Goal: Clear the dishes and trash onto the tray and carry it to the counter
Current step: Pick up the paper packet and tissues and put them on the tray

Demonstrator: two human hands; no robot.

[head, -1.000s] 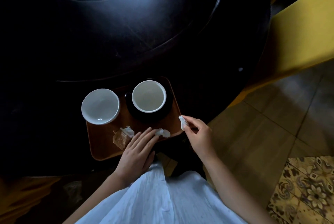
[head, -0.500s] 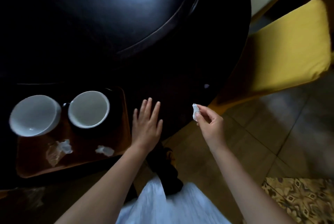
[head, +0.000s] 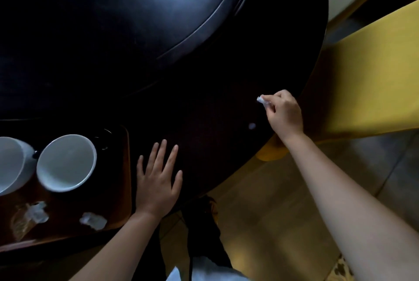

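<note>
Tray (head: 125, 190) sits at the near left of the tabletop (head: 204, 65), carrying two white cups and crumpled scraps. A pale speck (head: 252, 125) — likely the last bit of trash — lies on the tabletop just near-left of the right hand (head: 284, 114), which is nearer to it than the left. That grip is pinched shut on a scrap (head: 262, 100). Left hand (head: 158, 181) lies flat and spread, holding nothing, just right of the tray — the tray is well left of the right hand.

My head camera looks steeply down, close over the dark round table (head: 204, 54), my forearms entering from the frame's bottom.
</note>
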